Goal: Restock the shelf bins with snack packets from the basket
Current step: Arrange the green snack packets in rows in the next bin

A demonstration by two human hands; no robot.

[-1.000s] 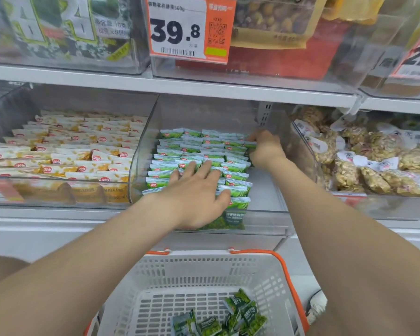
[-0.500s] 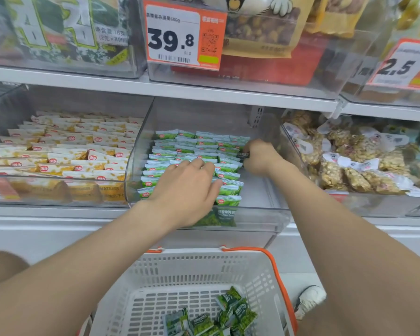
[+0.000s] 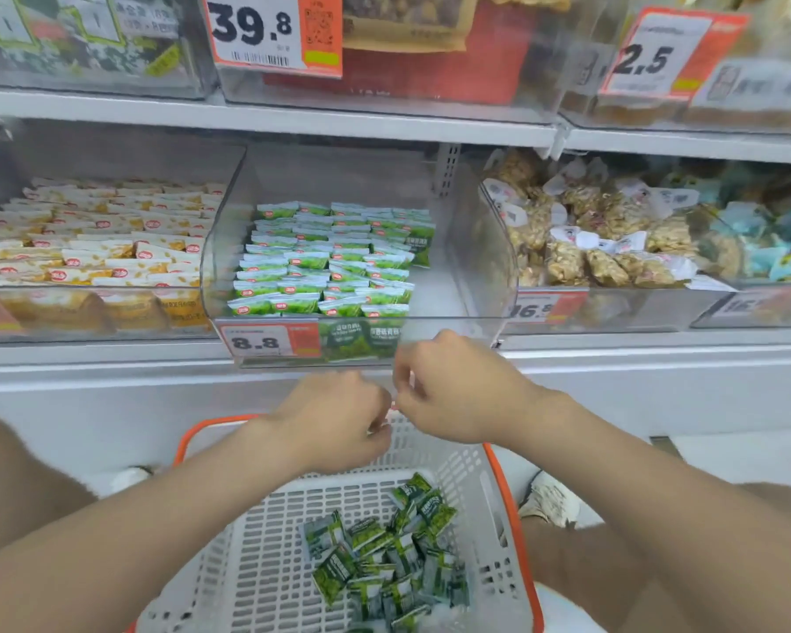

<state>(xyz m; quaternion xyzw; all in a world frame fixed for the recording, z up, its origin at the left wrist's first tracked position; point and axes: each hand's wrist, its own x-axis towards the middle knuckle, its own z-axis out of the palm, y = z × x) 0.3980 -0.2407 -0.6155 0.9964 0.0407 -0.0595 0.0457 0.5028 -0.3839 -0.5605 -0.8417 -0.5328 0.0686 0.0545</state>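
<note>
Both hands are out of the bin now, drawn back from the stacked rows to just in front of its face.

Nearest: white slotted plastic basket with orange rim (image 3: 270, 541), low centre. A loose heap of small green snack packets (image 3: 384, 555) lies in its right half.

Above the basket's far rim: left hand (image 3: 334, 422) and right hand (image 3: 457, 390), side by side, knuckles almost touching. Fingers of both are curled inward. Nothing shows in either; cannot tell whether they pinch anything.

Behind them: clear plastic shelf bin (image 3: 476, 249) with an orange-and-white "8.8" price tag (image 3: 266, 342) on its front. Matching green packets in neat rows (image 3: 329, 262) fill its left and middle; the right strip of the floor is bare.

Left neighbour: yellow-and-white packets (image 3: 101, 239), tidy rows. Right neighbour: clear-wrapped brown nut clusters (image 3: 590, 239), piled.

Upper shelf: "39.8" tag (image 3: 270, 29), "2.5" tag (image 3: 658, 57).
</note>
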